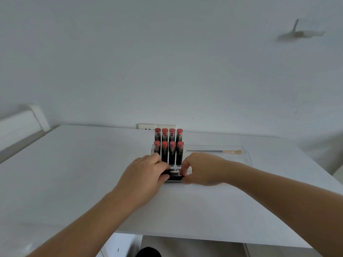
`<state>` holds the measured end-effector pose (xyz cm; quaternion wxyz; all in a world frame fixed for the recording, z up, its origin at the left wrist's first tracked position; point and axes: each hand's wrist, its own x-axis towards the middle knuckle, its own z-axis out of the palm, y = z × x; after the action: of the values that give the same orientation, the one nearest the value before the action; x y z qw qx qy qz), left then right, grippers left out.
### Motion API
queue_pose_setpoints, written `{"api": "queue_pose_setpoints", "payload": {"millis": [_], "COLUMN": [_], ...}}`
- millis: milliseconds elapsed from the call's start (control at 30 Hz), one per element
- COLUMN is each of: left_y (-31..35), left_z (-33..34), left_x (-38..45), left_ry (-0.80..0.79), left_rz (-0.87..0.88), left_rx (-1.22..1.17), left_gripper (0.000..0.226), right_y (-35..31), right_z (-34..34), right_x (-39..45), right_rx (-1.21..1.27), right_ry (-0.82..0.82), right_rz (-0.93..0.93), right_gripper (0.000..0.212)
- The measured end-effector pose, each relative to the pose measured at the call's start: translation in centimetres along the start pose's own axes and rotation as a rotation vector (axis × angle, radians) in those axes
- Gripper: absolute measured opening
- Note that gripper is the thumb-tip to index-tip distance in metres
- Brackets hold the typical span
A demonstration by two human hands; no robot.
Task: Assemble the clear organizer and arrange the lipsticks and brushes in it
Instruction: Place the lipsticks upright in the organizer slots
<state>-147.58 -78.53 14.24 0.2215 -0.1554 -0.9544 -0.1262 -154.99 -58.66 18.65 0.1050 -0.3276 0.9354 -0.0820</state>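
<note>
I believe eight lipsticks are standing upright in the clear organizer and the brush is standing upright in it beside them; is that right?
Not quite. The head view shows the brush lying flat, on its side, in the clear organizer, to the right of the lipsticks, with its bristles pointing right. The rest holds: eight lipsticks stand upright in two rows of four.

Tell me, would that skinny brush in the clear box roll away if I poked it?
Probably a little. The brush lies flat on its side with a thin, round-looking handle, so a poke could roll it. The clear tray has walls around it, which would likely stop it. It looks slim, so likely light, and its pale bristles probably bend easily.
</note>
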Motion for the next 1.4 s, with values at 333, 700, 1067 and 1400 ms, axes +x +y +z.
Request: {"api": "queue_pose_setpoints", "payload": {"millis": [333,700,1067,1400], "left_y": [0.9,0.2,0.2,-2.2], "left_z": [-0.7,-1.5,-2.9,-1.4], "left_x": [1.9,3.8,2.7,-0.1], "left_ry": [-0.094,-0.303,0.006,0.27], "left_rz": [0.247,0.406,0.412,-0.047], "left_rx": [0.17,0.352,0.258,-0.342], "left_gripper": [0.045,0.07,0.019,0.044], "right_y": [0.0,0.8,0.9,-1.7], "right_z": [0.2,0.8,0.8,0.0], "right_x": [-0.2,-0.9,-0.8,0.1], "right_rx": [0.017,0.034,0.057,-0.01], "right_ry": [0.008,0.012,0.031,0.016], "right_rz": [0.032,0.088,0.089,-0.041], "right_gripper": [0.022,0.028,0.025,0.033]}}
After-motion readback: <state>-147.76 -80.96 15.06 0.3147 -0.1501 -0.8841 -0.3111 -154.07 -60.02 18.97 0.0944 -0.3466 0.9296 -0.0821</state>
